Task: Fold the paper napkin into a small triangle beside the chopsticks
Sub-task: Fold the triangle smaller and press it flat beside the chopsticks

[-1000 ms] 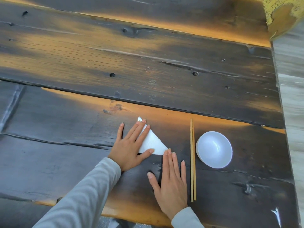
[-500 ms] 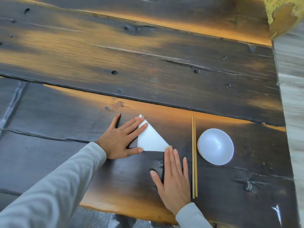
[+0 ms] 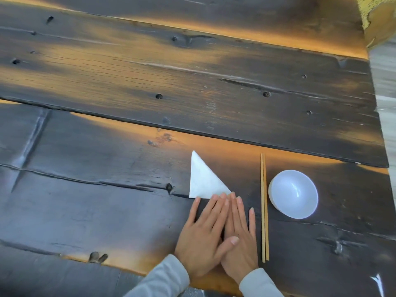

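The white paper napkin (image 3: 203, 181) lies flat on the dark wooden table as a small triangle, its point toward the far side. A pair of wooden chopsticks (image 3: 264, 207) lies straight to its right, a hand's width away. My left hand (image 3: 203, 236) rests flat on the table just below the napkin, fingertips at its near edge, partly overlapping my right hand (image 3: 240, 239). My right hand also lies flat, fingers apart, its fingertips touching the napkin's near right corner. Neither hand holds anything.
A white bowl (image 3: 293, 194) stands right of the chopsticks. The table's right edge (image 3: 383, 146) runs close beyond it, with pale floor past it. The near table edge lies under my wrists. A yellow object (image 3: 379, 18) sits at the top right corner.
My left hand has come off the napkin and slid down and right onto my right hand. The napkin now lies fully uncovered. The right hand has stayed put.
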